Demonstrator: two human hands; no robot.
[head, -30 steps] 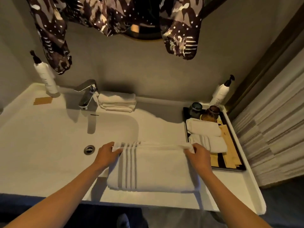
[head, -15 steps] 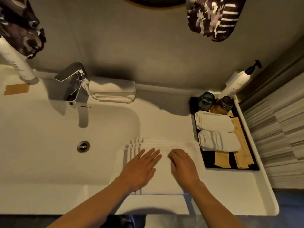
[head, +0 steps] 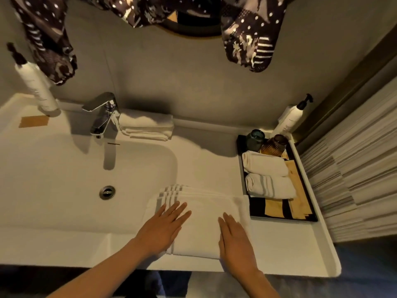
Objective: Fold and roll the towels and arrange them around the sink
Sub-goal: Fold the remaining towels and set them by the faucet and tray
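Sitting in the black tray (head: pixel 243 145) — two rolled towels (head: pixel 265 163), a teal cup (head: pixel 255 139) and an amber cup (head: pixel 275 145). On the counter right of the sink (head: pixel 64 179), the folded towel (head: pixel 204 220) lies flat — left hand (head: pixel 163 227) and right hand (head: pixel 235 240) press it, fingers straight, gripping nothing.

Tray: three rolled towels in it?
No, the tray holds only two rolled towels, one behind the other, with two cups behind them.
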